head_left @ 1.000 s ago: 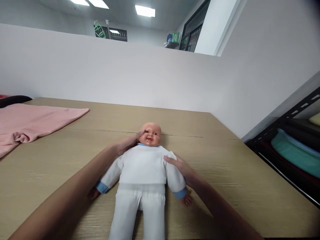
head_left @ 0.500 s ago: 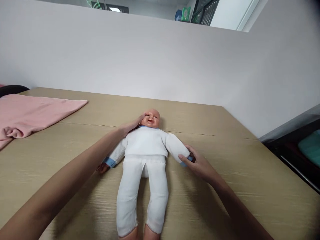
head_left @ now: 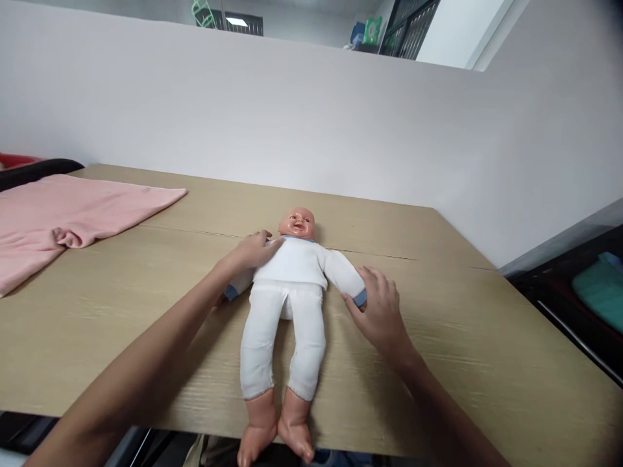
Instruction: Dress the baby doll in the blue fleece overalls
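Nearest, the bare feet (head_left: 257,421) of the doll (head_left: 292,269) reach over the near edge of the table (head_left: 438,383) in this view while it lies face up, so a tug towards the person could tip its legs off. Farther up, the right hand (head_left: 379,305) is curled round one cuff (head_left: 360,298), where pulling hard might twist the body, and the left hand (head_left: 253,250) rests on the opposite shoulder, its grip impossible to tell; too light a hold there could let the doll swivel.

on the table (head_left: 487,331), cloth (head_left: 97,207) left of doll (head_left: 293,269); rack (head_left: 555,295) past right edge, wall (head_left: 292,117) behind
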`<state>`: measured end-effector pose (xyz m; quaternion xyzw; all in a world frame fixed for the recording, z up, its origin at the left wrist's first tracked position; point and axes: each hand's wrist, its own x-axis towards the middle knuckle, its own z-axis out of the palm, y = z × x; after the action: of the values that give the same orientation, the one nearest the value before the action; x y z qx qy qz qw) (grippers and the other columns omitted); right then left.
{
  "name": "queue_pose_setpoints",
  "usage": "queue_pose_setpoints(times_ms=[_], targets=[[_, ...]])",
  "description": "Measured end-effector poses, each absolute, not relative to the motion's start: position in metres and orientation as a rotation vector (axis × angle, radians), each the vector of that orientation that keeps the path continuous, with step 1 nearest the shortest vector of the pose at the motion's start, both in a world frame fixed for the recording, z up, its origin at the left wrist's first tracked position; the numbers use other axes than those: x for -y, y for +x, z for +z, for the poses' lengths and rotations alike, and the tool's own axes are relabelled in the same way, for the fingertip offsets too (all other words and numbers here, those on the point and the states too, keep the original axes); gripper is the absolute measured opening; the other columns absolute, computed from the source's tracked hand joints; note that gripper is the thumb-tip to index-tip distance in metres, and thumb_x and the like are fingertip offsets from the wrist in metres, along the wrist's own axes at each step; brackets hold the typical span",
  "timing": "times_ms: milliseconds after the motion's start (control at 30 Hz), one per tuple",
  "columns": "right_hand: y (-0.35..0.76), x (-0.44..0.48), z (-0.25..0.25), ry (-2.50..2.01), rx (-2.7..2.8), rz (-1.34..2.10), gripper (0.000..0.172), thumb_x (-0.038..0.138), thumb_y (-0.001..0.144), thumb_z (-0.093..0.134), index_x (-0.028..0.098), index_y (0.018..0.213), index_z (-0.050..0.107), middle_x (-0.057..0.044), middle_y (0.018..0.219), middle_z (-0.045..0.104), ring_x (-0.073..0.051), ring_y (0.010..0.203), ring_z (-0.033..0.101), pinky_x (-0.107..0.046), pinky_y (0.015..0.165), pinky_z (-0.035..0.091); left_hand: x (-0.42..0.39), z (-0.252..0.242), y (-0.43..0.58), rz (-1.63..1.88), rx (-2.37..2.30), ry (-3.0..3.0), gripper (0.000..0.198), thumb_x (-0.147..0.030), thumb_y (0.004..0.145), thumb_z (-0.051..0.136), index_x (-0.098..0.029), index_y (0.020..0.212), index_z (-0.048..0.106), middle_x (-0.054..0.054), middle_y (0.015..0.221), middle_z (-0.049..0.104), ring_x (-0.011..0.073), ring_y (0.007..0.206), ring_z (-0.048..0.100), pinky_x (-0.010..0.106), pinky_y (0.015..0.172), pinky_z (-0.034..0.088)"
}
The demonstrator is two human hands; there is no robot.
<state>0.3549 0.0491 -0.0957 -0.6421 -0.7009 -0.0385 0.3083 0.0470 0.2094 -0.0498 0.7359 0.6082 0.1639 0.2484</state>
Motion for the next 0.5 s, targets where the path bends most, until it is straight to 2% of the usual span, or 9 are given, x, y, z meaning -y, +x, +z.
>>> queue_pose_setpoints(times_ms=[100,133,200,233,300,400,500], targets=[[0.315,-0.013,-0.084,-1.503,2.009,0.046,0.063,0.048,0.103,0.065,0.021,0.16,0.052,-0.019,0.163,0.052,-0.039,0.153,0.046,-0.062,0.129,0.036,-0.175,-0.05,0.039,0.564,-1.751,2.077,0.074,-0.063,0.104,0.045,-0.006,0.151,0.056,0.028,0.158,0.057,0.0465,0.153,0.043,0.06,0.127,0.032],[0.3,0.002,-0.08,-1.457,2.07,0.138,0.065,0.047,0.103,0.066,0.026,0.162,0.05,-0.016,0.168,0.048,-0.038,0.158,0.04,-0.062,0.131,0.034,-0.159,-0.052,0.036,0.617,-1.761,2.098,0.07,-0.061,0.105,0.045,-0.008,0.15,0.058,0.026,0.156,0.059,0.0453,0.152,0.044,0.06,0.127,0.032],[0.274,0.03,-0.077,-1.436,2.172,0.337,0.074,0.047,0.1,0.072,0.037,0.167,0.043,-0.009,0.181,0.028,-0.039,0.168,0.025,-0.064,0.133,0.032,-0.121,-0.059,0.031,0.765,-1.748,2.136,0.061,-0.06,0.106,0.046,-0.013,0.142,0.062,0.022,0.148,0.064,0.0414,0.144,0.051,0.059,0.125,0.037],[0.265,0.041,-0.077,-1.456,2.176,0.416,0.075,0.045,0.1,0.072,0.039,0.168,0.042,-0.006,0.185,0.017,-0.039,0.17,0.019,-0.063,0.133,0.034,-0.1,-0.063,0.03,0.857,-1.735,2.139,0.058,-0.059,0.107,0.046,-0.014,0.14,0.063,0.021,0.146,0.065,0.0402,0.141,0.053,0.059,0.125,0.037],[0.254,0.056,-0.08,-1.509,2.132,0.504,0.073,0.038,0.102,0.068,0.042,0.169,0.039,-0.003,0.188,0.005,-0.038,0.172,0.013,-0.064,0.134,0.034,-0.058,-0.075,0.027,0.991,-1.678,2.153,0.057,-0.06,0.108,0.048,-0.016,0.142,0.06,0.02,0.149,0.063,0.0385,0.142,0.054,0.058,0.125,0.039],[0.253,0.06,-0.089,-1.534,2.047,0.513,0.073,0.029,0.102,0.065,0.041,0.169,0.039,-0.003,0.187,0.008,-0.036,0.172,0.014,-0.064,0.135,0.032,-0.015,-0.091,0.026,0.962,-1.494,2.175,0.065,-0.06,0.108,0.055,-0.021,0.158,0.045,0.018,0.163,0.054,0.0363,0.153,0.047,0.056,0.128,0.035],[0.257,0.05,-0.097,-1.521,2.017,0.464,0.07,0.027,0.102,0.063,0.038,0.168,0.042,-0.004,0.187,0.01,-0.035,0.172,0.018,-0.064,0.135,0.031,-0.015,-0.101,0.025,0.904,-1.4,2.192,0.07,-0.057,0.109,0.055,-0.022,0.167,0.035,0.017,0.171,0.047,0.0342,0.159,0.043,0.053,0.131,0.034]])
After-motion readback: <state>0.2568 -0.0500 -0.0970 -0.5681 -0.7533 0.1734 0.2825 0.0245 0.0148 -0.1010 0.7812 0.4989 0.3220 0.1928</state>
